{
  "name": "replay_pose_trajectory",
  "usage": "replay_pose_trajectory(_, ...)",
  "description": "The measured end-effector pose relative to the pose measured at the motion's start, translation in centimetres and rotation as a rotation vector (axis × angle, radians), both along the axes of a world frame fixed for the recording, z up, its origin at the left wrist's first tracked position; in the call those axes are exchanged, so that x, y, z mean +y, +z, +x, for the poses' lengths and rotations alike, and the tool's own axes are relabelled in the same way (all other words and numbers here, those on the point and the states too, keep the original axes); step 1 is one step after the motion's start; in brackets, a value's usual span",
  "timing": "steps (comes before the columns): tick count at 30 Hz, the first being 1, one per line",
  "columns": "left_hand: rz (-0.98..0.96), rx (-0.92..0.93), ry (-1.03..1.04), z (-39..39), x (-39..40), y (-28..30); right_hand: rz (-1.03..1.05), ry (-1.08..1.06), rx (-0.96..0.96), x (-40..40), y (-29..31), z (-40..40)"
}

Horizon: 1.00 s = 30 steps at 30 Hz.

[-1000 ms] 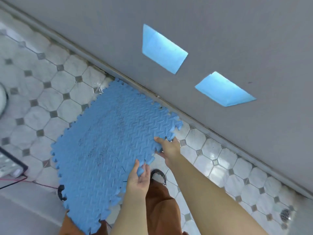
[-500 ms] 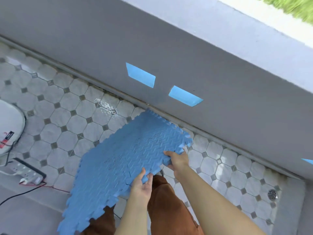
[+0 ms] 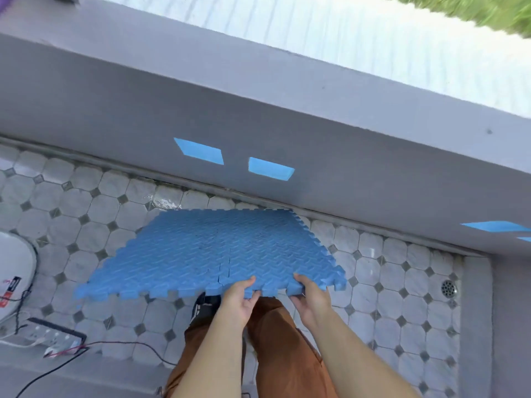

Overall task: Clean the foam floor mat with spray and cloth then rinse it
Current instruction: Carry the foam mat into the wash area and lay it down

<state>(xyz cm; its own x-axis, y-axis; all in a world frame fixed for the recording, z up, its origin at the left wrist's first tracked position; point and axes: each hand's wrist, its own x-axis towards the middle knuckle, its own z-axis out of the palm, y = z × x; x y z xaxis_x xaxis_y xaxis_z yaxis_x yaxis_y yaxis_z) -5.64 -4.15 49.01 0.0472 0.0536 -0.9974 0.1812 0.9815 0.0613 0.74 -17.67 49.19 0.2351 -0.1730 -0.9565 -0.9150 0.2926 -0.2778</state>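
Both hands gripped the near edge of the blue foam mat [image 3: 218, 254]: the left hand [image 3: 240, 300] had its thumb on top and fingers curled under the toothed edge, and the right hand [image 3: 309, 297], just beside it, clasped the same edge nearer the mat's right corner. The mat stretched away from the hands, held nearly level above the floor [image 3: 86, 225], its far edge reaching close to the foot of the grey wall [image 3: 258, 116]. Its top face had a raised tread pattern and a seam running back from a spot just left of the left hand. The floor below was paved with pale eight-sided tiles set with small dark squares. Beyond the hands the wall carried blue rectangular patches [image 3: 198, 150], and above its top lay a bright pale surface with grass at the far right. Well to the right of the right hand a round drain [image 3: 448, 288] sat in the tiles. Far to the left of the left hand were a white rounded appliance [image 3: 14, 271] and a power strip [image 3: 54, 336] with cables. Beneath the hands showed brown trousers [image 3: 281, 354] and a dark shoe [image 3: 205, 304].
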Motion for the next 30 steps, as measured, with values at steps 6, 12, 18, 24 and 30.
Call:
replay_pose_trajectory(6, -0.006, -0.02, -0.193, 1.6, -0.2, 1.8, 0.034, -0.232, -0.055, -1.7, 2.7, -0.5)
replay_pose_trajectory(12, -0.025, -0.039, -0.421, 3.8, -1.1, 4.4, -0.01, -0.449, -0.102, -3.8, 6.0, -1.2)
replay_pose_trajectory(18, -0.054, -0.04, -0.678, 4.6, -4.6, 6.1, -0.1, -0.688, -0.108, -7.3, 9.2, -4.2)
replay_pose_trajectory(24, -0.128, -0.041, -0.957, 3.3, -11.3, 7.2, -0.11, -0.985, -0.124, -12.9, 11.4, -10.6)
replay_pose_trajectory(30, -0.201, -0.058, -1.303, 2.0, -21.1, 7.7, -0.103, -1.311, -0.114, -19.7, 10.7, -16.7)
